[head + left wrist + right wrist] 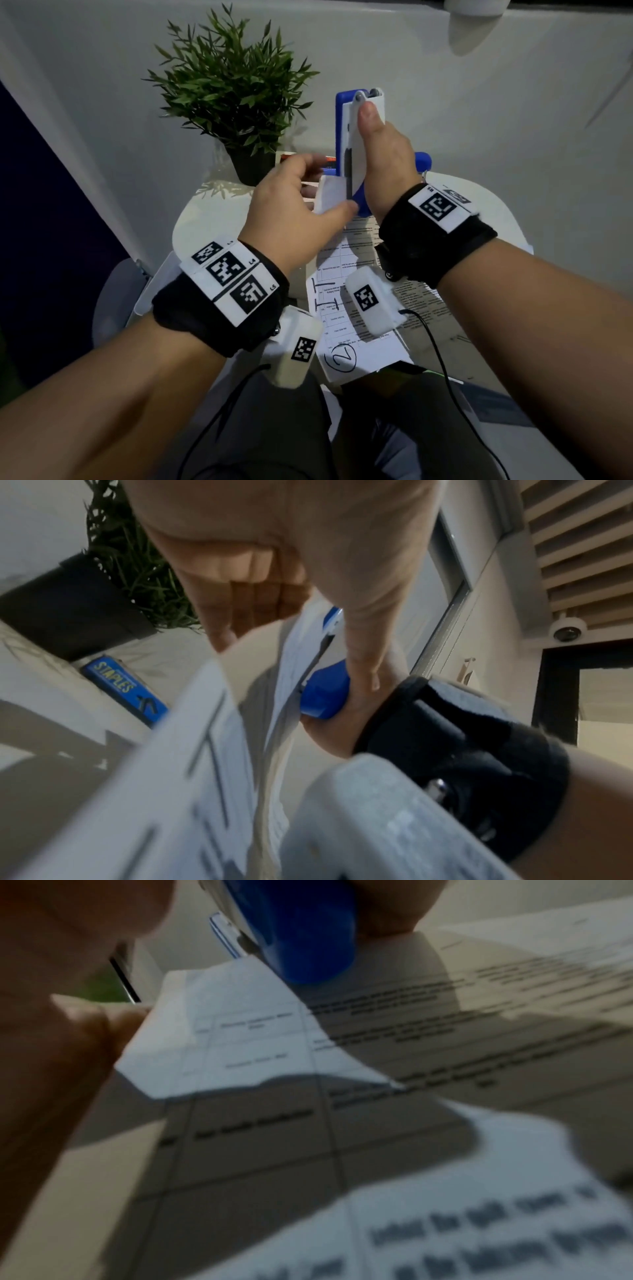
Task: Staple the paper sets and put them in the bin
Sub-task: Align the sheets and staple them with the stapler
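Note:
My right hand [373, 144] grips a blue and white stapler [356, 137] and holds it upright above the table, thumb pressed along its white top. The top corner of a printed paper set [342, 291] sits in the stapler's mouth. My left hand [330, 185] pinches that corner between thumb and fingers just left of the stapler. The sheets hang down toward my lap, with a hand-drawn circled 2 near the lower edge. In the left wrist view the curled fingers [240, 593] hold the paper [205, 750] beside the stapler's blue base [325, 693]. The right wrist view shows the blue stapler [301, 928] above blurred sheets [342, 1096].
A potted green plant [233, 92] stands at the back left of the small white table [212, 212]. A blue staples box [123, 688] lies next to the pot. More paper lies on the table to the right [459, 185]. A white wall rises behind.

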